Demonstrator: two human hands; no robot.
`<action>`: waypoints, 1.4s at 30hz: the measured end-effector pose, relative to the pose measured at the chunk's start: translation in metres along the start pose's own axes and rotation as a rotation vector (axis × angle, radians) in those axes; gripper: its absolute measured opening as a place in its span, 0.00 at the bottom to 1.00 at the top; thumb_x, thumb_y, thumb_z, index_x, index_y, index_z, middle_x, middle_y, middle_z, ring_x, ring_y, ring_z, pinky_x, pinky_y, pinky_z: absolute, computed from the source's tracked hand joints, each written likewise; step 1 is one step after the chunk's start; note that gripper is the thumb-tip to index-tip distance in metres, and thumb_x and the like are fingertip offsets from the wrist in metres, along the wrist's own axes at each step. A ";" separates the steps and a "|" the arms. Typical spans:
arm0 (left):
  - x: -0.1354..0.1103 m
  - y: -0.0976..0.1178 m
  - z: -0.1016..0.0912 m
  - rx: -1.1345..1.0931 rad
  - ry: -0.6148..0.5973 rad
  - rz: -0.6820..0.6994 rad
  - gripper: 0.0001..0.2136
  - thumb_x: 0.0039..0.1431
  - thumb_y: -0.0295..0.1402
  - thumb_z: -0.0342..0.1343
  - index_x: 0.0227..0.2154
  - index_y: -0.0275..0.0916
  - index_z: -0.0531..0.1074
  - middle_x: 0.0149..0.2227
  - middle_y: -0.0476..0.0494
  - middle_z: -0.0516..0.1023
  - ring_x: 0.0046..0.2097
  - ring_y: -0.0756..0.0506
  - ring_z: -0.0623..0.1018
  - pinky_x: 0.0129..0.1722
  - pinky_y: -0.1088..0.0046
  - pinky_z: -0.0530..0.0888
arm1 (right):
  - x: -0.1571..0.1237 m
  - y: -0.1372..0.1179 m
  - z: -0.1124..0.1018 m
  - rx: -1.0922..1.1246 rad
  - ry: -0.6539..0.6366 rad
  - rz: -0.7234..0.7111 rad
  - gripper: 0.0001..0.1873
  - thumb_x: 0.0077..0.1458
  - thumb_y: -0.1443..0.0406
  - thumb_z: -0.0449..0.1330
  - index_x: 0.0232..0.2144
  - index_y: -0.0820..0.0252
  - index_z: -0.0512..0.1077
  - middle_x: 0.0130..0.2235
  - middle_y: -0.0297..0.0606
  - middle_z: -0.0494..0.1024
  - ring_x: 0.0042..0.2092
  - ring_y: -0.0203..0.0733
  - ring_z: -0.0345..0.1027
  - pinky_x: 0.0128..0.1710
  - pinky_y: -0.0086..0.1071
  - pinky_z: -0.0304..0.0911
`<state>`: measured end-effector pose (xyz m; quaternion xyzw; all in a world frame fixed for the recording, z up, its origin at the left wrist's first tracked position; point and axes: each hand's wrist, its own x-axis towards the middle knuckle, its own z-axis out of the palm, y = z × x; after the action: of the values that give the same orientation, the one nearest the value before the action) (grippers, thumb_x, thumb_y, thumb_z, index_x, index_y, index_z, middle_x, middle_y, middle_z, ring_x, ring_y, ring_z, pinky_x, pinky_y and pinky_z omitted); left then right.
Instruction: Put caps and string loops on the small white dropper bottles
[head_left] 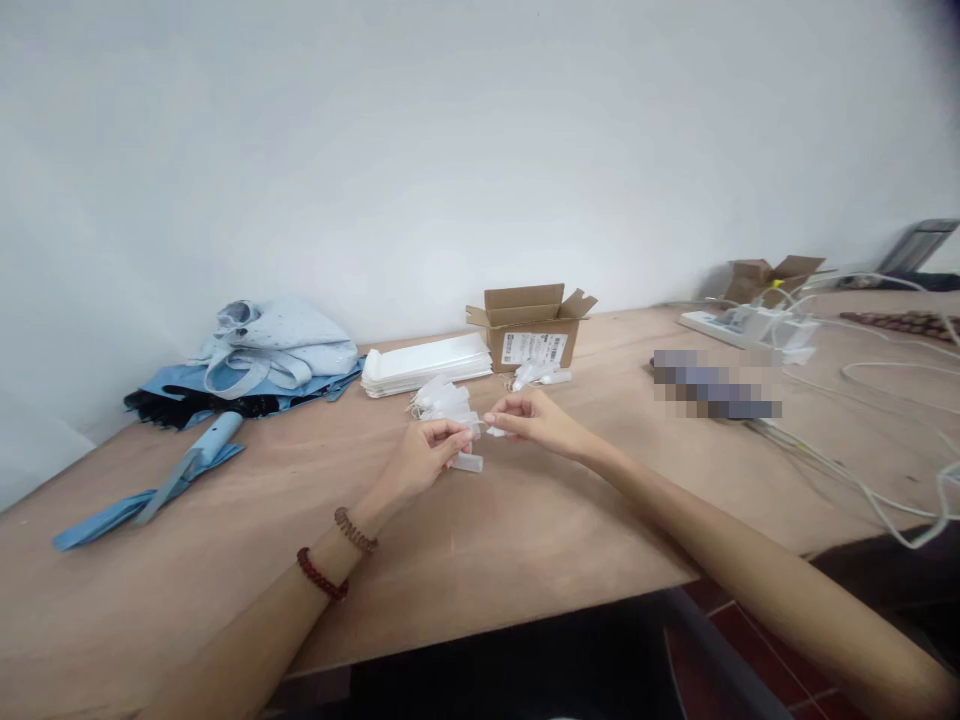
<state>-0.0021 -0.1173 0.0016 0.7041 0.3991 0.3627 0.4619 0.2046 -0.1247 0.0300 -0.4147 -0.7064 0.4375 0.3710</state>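
My left hand (426, 455) and my right hand (534, 418) meet over the middle of the wooden table (487, 540). Both are closed in a pinch on a small white plastic piece (480, 430) held between them. A second small white piece (468, 462) lies on the table just under my left hand. Behind the hands sits a loose pile of small clear-wrapped white pieces (444, 400). A few more white pieces (536, 375) lie in front of an open cardboard box (531, 325). Two bead bracelets circle my left wrist.
A stack of flat white packets (424, 362) lies left of the box. A folded blue umbrella (161, 480) and a pale blue bag (274, 345) are at the left. A power strip (739, 328) with white cables (862, 480) and another small box (772, 275) are at the right.
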 end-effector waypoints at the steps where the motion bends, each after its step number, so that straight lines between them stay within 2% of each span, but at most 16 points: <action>1: 0.000 -0.001 0.001 -0.044 -0.008 -0.026 0.15 0.54 0.44 0.56 0.29 0.35 0.74 0.15 0.55 0.61 0.19 0.55 0.59 0.18 0.79 0.54 | 0.000 0.000 0.000 -0.005 -0.007 -0.001 0.19 0.50 0.51 0.60 0.26 0.64 0.71 0.22 0.32 0.67 0.25 0.31 0.58 0.25 0.27 0.55; 8: -0.003 0.008 0.005 -0.197 -0.015 -0.089 0.16 0.51 0.44 0.58 0.28 0.33 0.73 0.17 0.53 0.64 0.19 0.56 0.59 0.18 0.80 0.55 | 0.000 0.002 0.001 0.027 -0.029 -0.029 0.21 0.50 0.50 0.58 0.21 0.62 0.67 0.20 0.29 0.63 0.24 0.31 0.55 0.25 0.27 0.54; 23: -0.002 0.003 0.004 -0.213 -0.017 -0.079 0.15 0.52 0.44 0.58 0.27 0.33 0.72 0.17 0.53 0.64 0.19 0.56 0.59 0.19 0.80 0.55 | 0.001 0.003 0.002 0.039 -0.049 -0.054 0.21 0.53 0.51 0.57 0.19 0.62 0.64 0.19 0.28 0.60 0.22 0.30 0.51 0.24 0.28 0.48; 33: -0.001 0.000 0.004 -0.155 -0.016 -0.070 0.15 0.54 0.44 0.56 0.26 0.34 0.71 0.17 0.54 0.63 0.19 0.56 0.59 0.19 0.79 0.55 | 0.001 0.005 0.004 -0.034 -0.060 -0.054 0.23 0.55 0.51 0.54 0.19 0.62 0.64 0.19 0.29 0.61 0.22 0.30 0.50 0.22 0.28 0.45; 36: 0.000 -0.004 0.003 -0.056 0.005 -0.034 0.14 0.55 0.43 0.55 0.27 0.35 0.72 0.16 0.55 0.62 0.19 0.55 0.59 0.19 0.79 0.55 | 0.001 0.004 0.007 -0.062 -0.049 -0.042 0.21 0.55 0.51 0.54 0.22 0.63 0.66 0.19 0.29 0.62 0.22 0.30 0.51 0.22 0.27 0.46; 42: -0.003 0.006 0.002 0.159 0.028 0.087 0.11 0.55 0.39 0.54 0.26 0.35 0.73 0.22 0.51 0.70 0.23 0.53 0.65 0.23 0.77 0.62 | 0.005 0.009 0.016 -0.067 0.003 -0.036 0.18 0.53 0.53 0.57 0.29 0.63 0.69 0.21 0.30 0.67 0.23 0.31 0.57 0.23 0.26 0.52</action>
<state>-0.0001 -0.1218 0.0058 0.7503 0.4019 0.3594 0.3825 0.1915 -0.1225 0.0168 -0.4146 -0.7275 0.4064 0.3656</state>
